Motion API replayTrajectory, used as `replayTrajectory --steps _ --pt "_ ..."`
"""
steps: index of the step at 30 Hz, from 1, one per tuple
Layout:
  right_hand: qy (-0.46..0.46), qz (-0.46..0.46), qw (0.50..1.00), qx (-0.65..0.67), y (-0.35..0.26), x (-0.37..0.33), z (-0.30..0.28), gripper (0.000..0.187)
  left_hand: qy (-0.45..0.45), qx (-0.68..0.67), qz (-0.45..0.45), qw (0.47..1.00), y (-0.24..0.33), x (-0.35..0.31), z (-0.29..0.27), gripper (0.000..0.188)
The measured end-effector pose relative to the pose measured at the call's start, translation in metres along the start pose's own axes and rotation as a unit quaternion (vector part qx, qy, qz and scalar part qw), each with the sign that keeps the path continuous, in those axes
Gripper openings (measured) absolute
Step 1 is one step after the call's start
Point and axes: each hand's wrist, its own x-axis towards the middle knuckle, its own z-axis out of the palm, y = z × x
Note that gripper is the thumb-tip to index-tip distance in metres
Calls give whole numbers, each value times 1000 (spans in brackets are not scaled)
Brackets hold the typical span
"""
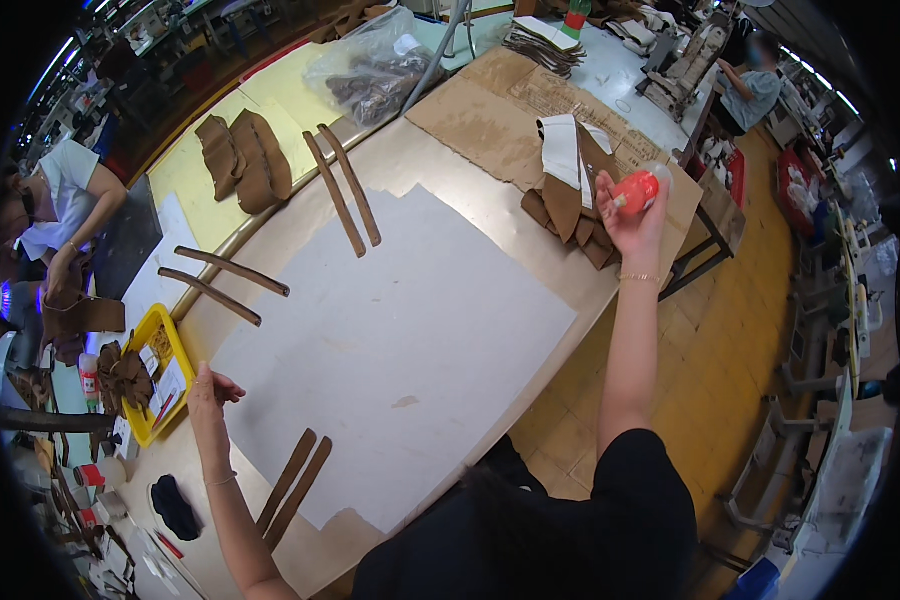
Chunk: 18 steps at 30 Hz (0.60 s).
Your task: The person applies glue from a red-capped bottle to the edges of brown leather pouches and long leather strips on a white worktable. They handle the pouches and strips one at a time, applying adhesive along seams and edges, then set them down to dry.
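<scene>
At the right, my right hand (pixel 632 228) is closed around a small clear bottle with a red label (pixel 636 190), raised over the table's right side. My left hand (pixel 210 402) is at the left edge of a large grey sheet (pixel 410 330), fingers apart and nothing in them. Pairs of narrow brown strips lie around the sheet: one pair (pixel 344 192) at its far edge, one (pixel 225 283) at its left, and one (pixel 295 485) near my left forearm. Close to my left hand is a yellow tray (pixel 182 358) with papers and brown pieces.
Brown pieces with a white piece (pixel 560 160) lie beside my right hand on cardboard (pixel 480 105). Larger brown pieces (pixel 245 160) and a plastic bag (pixel 365 75) lie at the far left. A dark bundle (pixel 175 507) sits near left. A co-worker (pixel 75 195) handles brown material at the left.
</scene>
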Motion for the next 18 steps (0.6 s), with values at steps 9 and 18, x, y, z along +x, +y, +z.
replayTrajectory --steps 9,18 --pt "0 98 990 -101 -13 102 26 91 -138 25 32 990 20 2 72 35" --pt "-59 7 993 105 -21 46 76 87 -184 72 65 978 63 -6 130 20"
